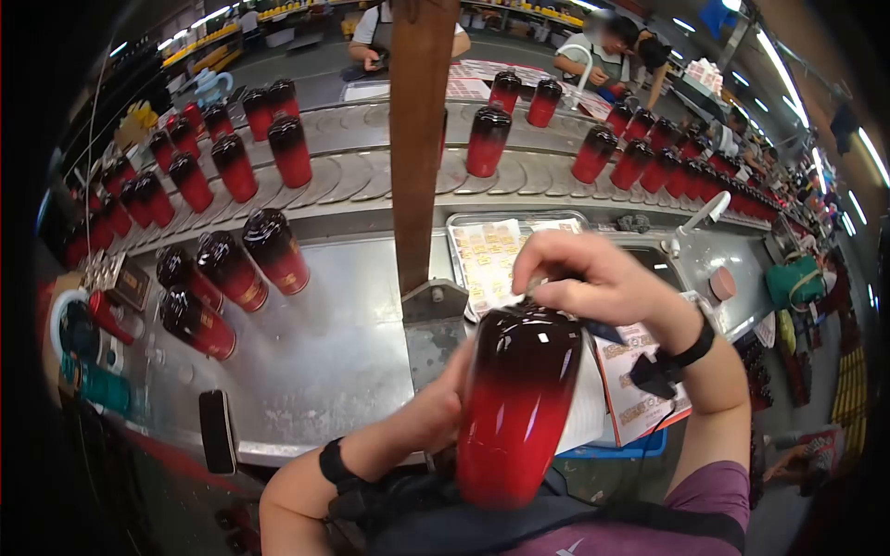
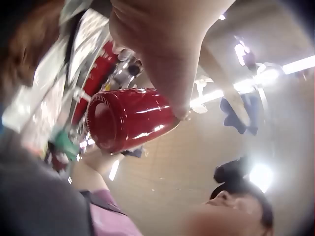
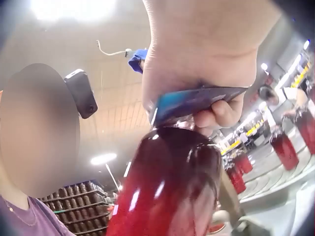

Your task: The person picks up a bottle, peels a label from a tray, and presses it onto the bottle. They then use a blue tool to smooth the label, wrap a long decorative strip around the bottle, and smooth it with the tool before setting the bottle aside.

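A glossy bottle (image 1: 521, 408), black at the shoulder and fading to red, stands tilted in front of the person's body. My left hand (image 1: 451, 398) grips it from the left side, with most of the fingers hidden behind it. In the left wrist view the bottle's round red base (image 2: 103, 125) faces the camera. My right hand (image 1: 593, 276) is bent over the bottle's neck, fingertips right at the top. Tucked in that hand is a flat dark blue card (image 3: 192, 103), its edge over the bottle's shoulder.
Several similar bottles (image 1: 278, 255) with gold markings stand on the metal table (image 1: 334, 371) at left. Behind, a conveyor (image 1: 352, 176) carries many more. A brown post (image 1: 422, 139) rises close ahead. A tray (image 1: 454, 246) holds gold sticker sheets; a phone-like black object (image 1: 218, 431) sits at the table's front edge.
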`<action>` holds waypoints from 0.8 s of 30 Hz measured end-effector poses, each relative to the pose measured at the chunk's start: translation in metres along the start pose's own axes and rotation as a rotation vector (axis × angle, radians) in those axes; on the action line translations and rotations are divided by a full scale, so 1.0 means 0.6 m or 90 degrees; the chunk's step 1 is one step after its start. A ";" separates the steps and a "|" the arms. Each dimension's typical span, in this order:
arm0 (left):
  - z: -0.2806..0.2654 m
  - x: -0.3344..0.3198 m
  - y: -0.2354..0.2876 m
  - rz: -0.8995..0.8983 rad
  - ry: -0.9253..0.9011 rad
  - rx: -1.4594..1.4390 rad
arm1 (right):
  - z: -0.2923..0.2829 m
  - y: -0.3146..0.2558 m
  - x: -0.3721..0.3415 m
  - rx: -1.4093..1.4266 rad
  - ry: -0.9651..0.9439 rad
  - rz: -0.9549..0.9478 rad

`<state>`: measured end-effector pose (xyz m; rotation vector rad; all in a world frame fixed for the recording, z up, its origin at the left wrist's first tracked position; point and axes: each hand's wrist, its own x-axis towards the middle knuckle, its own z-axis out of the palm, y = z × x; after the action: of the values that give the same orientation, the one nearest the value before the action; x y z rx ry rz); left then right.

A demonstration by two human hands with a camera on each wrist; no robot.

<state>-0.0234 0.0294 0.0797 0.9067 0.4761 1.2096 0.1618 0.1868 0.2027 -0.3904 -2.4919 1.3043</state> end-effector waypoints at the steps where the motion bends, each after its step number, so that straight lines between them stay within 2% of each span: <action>1: 0.002 -0.014 -0.017 -0.055 -0.026 -0.084 | 0.028 0.038 0.004 0.055 0.006 -0.024; 2: 0.002 -0.024 -0.030 -0.112 -0.053 -0.169 | 0.045 0.062 0.006 0.106 0.012 0.031; 3: -0.008 -0.033 -0.035 -0.110 -0.045 -0.170 | 0.064 0.085 0.005 0.160 0.020 0.088; 5: -0.044 -0.058 -0.027 -0.094 0.145 -0.014 | 0.117 0.123 0.005 0.164 0.115 0.180; 6: -0.048 -0.062 -0.023 -0.069 0.207 0.100 | 0.137 0.144 -0.003 0.169 0.117 0.215; 7: -0.056 -0.067 -0.026 -0.072 0.212 0.101 | 0.159 0.165 -0.011 0.175 0.118 0.250; 9: -0.069 -0.069 -0.034 -0.038 0.282 0.340 | 0.201 0.178 -0.017 0.134 0.094 0.241; 10: -0.068 -0.067 -0.037 -0.049 0.320 0.308 | 0.211 0.172 -0.017 0.162 0.082 0.266; 13: -0.073 -0.044 -0.029 -0.132 0.353 0.288 | 0.228 0.176 -0.005 0.183 0.070 0.297; 14: -0.084 -0.040 -0.045 -0.093 0.367 0.336 | 0.237 0.196 -0.003 0.227 0.094 0.268; 15: -0.085 -0.038 -0.049 -0.101 0.364 0.336 | 0.239 0.202 -0.002 0.271 0.118 0.238; 16: -0.087 -0.036 -0.052 -0.072 0.355 0.387 | 0.234 0.207 -0.003 0.338 0.085 0.245; 19: -0.083 -0.030 -0.045 -0.025 0.340 0.463 | 0.229 0.191 -0.009 0.425 0.109 0.251; 20: -0.077 -0.029 -0.041 -0.003 0.336 0.488 | 0.226 0.202 -0.009 0.400 0.111 0.277; 23: -0.057 -0.036 -0.025 -0.067 0.362 0.557 | 0.224 0.232 -0.009 0.499 0.192 0.263; 24: -0.048 -0.039 -0.007 -0.074 0.336 0.689 | 0.229 0.240 -0.013 0.480 0.221 0.275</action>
<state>-0.0498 0.0168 0.0562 1.4152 1.6833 1.0396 0.1305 0.1606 0.0080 -0.8883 -1.5260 2.0013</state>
